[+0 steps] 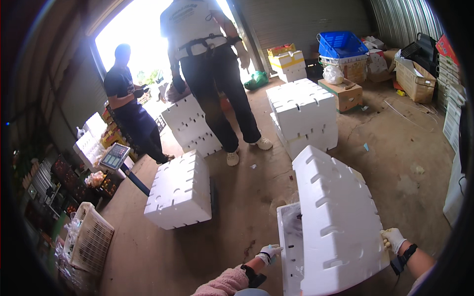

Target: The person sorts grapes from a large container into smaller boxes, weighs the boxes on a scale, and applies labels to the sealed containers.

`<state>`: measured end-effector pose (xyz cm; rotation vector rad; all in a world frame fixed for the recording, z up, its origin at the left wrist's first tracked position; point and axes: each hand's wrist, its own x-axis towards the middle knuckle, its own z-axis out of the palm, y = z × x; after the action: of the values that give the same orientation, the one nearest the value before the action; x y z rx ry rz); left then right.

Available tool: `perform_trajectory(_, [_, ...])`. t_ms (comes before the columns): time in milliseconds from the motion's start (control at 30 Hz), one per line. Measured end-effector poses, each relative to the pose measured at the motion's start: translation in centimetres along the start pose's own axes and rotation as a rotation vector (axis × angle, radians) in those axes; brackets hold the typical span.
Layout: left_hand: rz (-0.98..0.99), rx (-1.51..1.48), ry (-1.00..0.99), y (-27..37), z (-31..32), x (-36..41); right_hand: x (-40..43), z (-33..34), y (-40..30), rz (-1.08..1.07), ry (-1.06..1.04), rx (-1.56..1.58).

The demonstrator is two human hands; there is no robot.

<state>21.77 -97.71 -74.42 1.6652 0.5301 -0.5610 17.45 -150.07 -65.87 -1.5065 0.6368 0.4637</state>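
An open white foam box [280, 236] stands low in front of me, with clear plastic film [292, 222] inside it. Over its right part leans a large tilted white foam lid or box [333, 229], notched along its edges. My right hand [393, 239], in a whitish glove, has its fingers curled around the right edge of this tilted piece. At the open box's left rim is my left hand [270, 253], also gloved, with its fingertips at or against the rim. Its grip is too small to make out. Both wrists wear dark straps.
Another foam box [177, 192] rests on a platform scale with a display [115, 156]. Two people [207, 55] [127, 92] stand ahead, near stacked foam boxes [192, 125]. More foam boxes [301, 111] stand ahead right. A plastic basket [92, 236] is at left; a blue crate [342, 44] sits behind.
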Motion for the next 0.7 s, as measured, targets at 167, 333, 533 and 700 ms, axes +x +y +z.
perform_trajectory(167, [-0.268, 0.105, -0.049, 0.4, -0.4, -0.2, 3.4, -0.7, -0.9, -0.568, 0.413, -0.668])
perform_trajectory(333, [-0.242, 0.256, -0.056, -0.3, 1.0, 0.9, 5.2, -1.4, -0.3, 0.321, -0.438, 0.001])
perform_trajectory(533, [-0.15, 0.431, 0.164, -1.7, 2.7, 1.5, 10.2, -3.5, 3.7, 0.377, -0.584, 0.201])
perform_trajectory(700, [-0.078, 0.448, 0.05, -3.2, 2.7, 4.2, 18.0, -10.8, 18.4, -0.008, -0.302, 0.202])
